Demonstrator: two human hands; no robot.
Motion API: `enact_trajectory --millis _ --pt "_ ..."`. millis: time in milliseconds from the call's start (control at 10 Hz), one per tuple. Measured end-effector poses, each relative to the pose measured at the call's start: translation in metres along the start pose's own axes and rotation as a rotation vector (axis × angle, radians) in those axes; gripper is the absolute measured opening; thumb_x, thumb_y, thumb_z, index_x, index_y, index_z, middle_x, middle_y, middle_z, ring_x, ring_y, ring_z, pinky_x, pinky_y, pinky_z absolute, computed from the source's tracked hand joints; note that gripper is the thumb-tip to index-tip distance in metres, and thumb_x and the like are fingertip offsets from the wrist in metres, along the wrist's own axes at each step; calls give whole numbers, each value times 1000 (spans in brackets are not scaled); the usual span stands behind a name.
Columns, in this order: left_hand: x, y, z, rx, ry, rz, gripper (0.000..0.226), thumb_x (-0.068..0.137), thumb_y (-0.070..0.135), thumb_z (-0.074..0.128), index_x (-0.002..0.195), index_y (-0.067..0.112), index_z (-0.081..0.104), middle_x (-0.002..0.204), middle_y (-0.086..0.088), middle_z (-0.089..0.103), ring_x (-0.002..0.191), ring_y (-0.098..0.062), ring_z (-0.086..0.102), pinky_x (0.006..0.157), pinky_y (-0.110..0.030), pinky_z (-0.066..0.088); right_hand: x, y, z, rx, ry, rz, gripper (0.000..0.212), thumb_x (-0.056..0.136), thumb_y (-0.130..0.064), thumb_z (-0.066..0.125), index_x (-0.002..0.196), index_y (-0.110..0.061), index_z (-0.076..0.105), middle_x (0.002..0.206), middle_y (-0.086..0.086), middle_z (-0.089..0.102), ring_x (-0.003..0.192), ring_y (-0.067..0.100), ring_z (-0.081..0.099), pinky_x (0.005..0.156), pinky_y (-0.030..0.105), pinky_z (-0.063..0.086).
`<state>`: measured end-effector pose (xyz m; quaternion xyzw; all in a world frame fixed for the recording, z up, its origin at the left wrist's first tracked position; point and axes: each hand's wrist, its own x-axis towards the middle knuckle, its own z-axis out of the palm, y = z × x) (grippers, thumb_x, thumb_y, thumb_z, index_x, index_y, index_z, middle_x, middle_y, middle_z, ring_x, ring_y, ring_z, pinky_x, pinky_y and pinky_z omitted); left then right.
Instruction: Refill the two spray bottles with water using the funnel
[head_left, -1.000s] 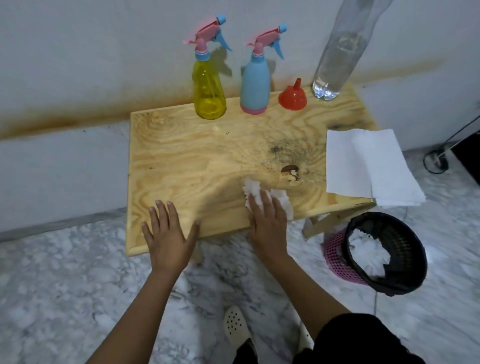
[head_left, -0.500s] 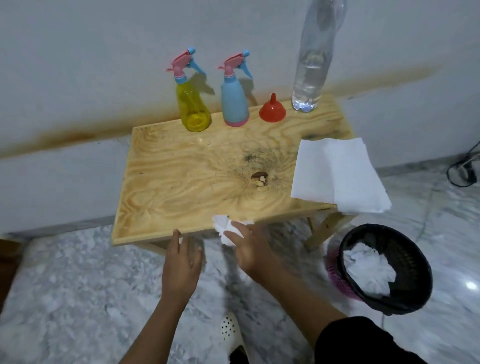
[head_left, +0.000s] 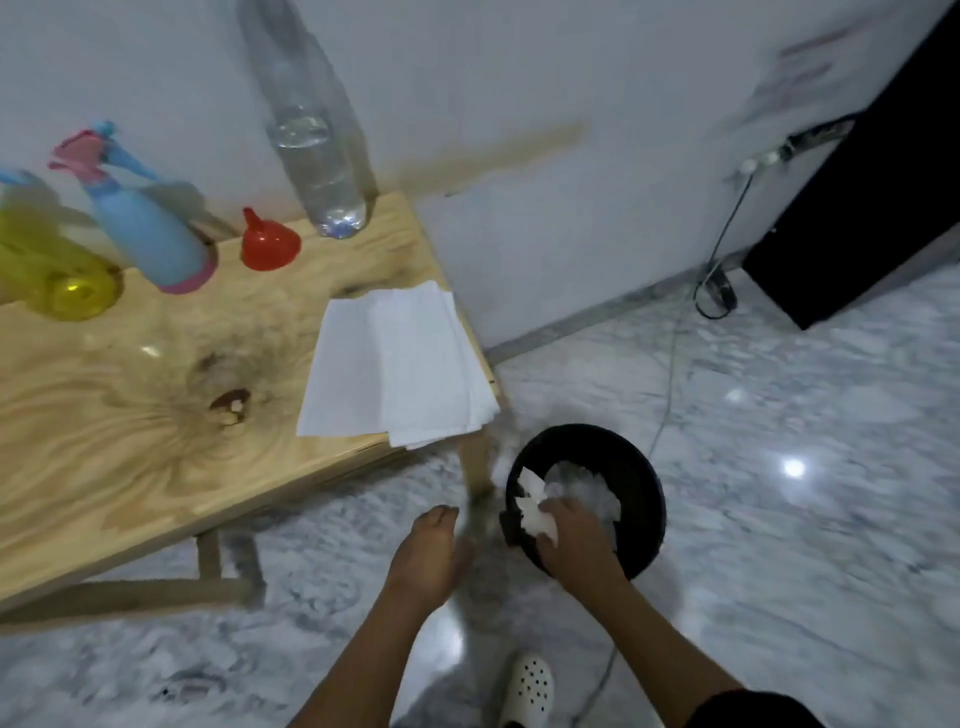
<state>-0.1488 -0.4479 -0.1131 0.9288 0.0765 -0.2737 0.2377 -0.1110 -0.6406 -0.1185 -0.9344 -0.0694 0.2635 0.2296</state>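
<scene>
White crumpled tissue is pinched in the right hand over the round black bin. The left hand hangs loose and empty. The yellow spray bottle and blue spray bottle sit capped on the wooden table by the red plastic funnel. Probably just cleanup left, but I can't read the fill levels tbh.

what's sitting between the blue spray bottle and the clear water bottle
The red funnel, standing wide end down on the table, between the blue spray bottle and the water bottle. The head view shows it.
</scene>
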Motion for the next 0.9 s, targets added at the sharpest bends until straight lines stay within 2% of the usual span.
enact_trajectory --millis 100,200,300,400,500,600,700,800,900 --pt "42 48 11 21 -61 41 53 98 30 46 145 11 30 149 -7 33 137 -22 30 106 -30 30 13 43 -15 45 45 103 35 93 -18 50 126 -9 49 132 12 44 113 28 50 90 30 39" --pt "98 95 39 52 -109 116 49 99 37 42 139 10 36 140 -9 41 127 -23 41 98 -32 39 45 94 -17 197 95 218 40 94 -19 51 132 -7 45 130 12 45 114 28 48 91 32 39" --pt "139 110 68 91 -176 157 45 98 34 45 133 6 42 134 -11 44 120 -25 45 96 -35 43 69 124 -7 337 171 265 29 91 -25 54 119 -17 52 115 10 47 103 27 51 86 37 43" --pt "178 116 104 193 -206 187 45 97 36 47 131 7 43 131 -11 44 118 -27 45 94 -38 44 94 157 12 358 172 340 44 92 -25 54 133 -9 47 135 13 43 121 29 46 102 39 39" --pt "198 114 126 230 -246 199 46 98 35 45 134 7 40 134 -11 41 121 -28 42 96 -40 43 100 180 29 358 137 367 41 93 -22 52 132 -10 45 135 14 40 120 31 44 96 38 41" --pt "198 113 132 230 -250 190 47 97 34 45 135 7 39 134 -12 41 121 -30 41 95 -42 44 95 189 35 350 113 385 38 93 -18 51 130 -7 47 133 16 42 118 33 45 95 41 43" --pt "181 110 133 223 -232 176 45 96 35 47 133 10 43 131 -12 43 119 -29 44 89 -37 45 73 185 44 326 102 390 23 91 -13 50 111 -4 54 118 18 51 105 35 51 84 43 47" --pt "159 113 119 242 -265 138 50 97 34 44 139 9 35 138 -12 39 124 -28 41 92 -35 41 54 177 47 357 104 414 23 87 -8 50 108 0 55 106 20 55 93 34 54 76 40 48" --pt "104 111 103 255 -317 125 48 99 36 39 139 8 36 142 -11 37 129 -26 38 100 -34 37 0 163 69 349 31 439 26 91 -14 48 116 -10 56 114 6 58 110 23 55 93 31 44"
